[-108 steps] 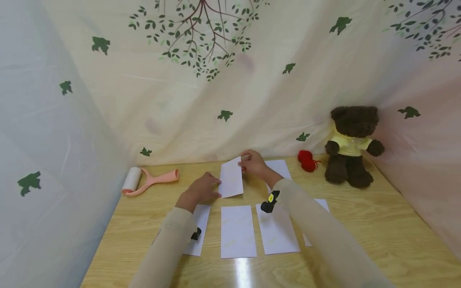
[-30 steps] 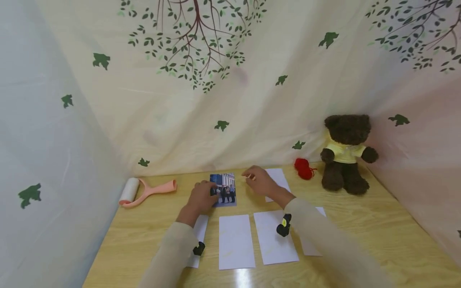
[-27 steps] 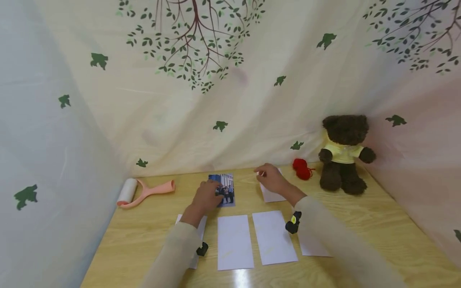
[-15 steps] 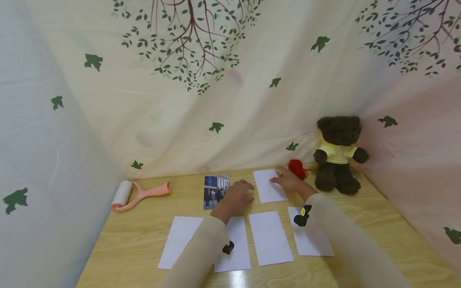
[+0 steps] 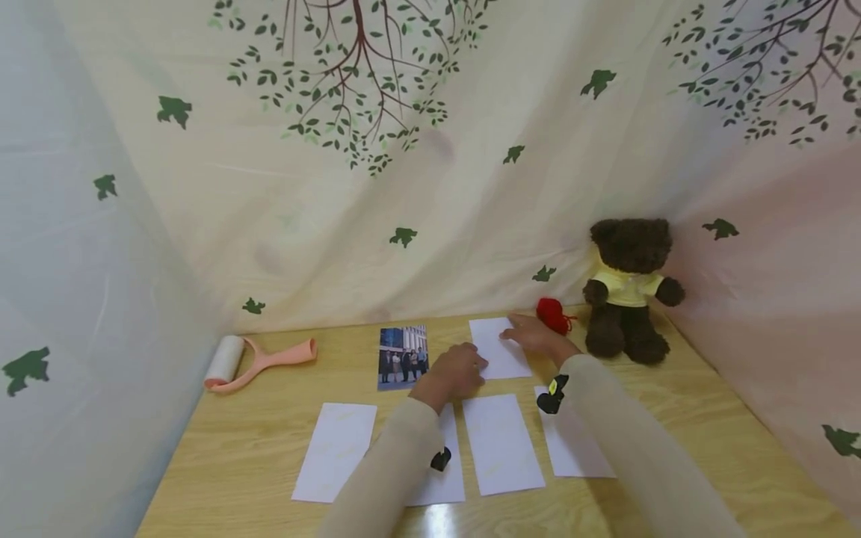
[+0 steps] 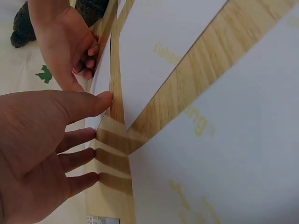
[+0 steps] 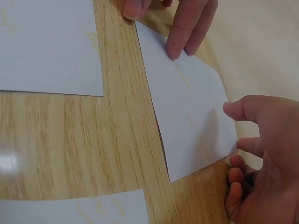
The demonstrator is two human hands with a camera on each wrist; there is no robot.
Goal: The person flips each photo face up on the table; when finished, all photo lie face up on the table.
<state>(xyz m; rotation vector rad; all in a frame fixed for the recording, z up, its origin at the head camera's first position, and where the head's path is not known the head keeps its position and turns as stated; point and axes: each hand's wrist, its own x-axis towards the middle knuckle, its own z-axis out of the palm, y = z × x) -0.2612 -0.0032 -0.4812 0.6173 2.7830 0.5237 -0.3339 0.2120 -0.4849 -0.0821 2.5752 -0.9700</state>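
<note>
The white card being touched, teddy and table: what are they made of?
White card: probably smooth matte paper, judging by its thin edges. Teddy: likely fluffy plush; its coat looks shaggy. Table: wood or wood-look laminate; grain shows, with a glossy reflection.

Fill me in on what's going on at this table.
A person has both hands at one white card at the back of the wooden table: the left hand at its left edge, the right hand at its right. Just left of it, a group photo lies picture side up. Four more white cards lie in a row nearer the person. A pink-handled roller lies at the far left, and a brown teddy bear sits at the right.
</note>
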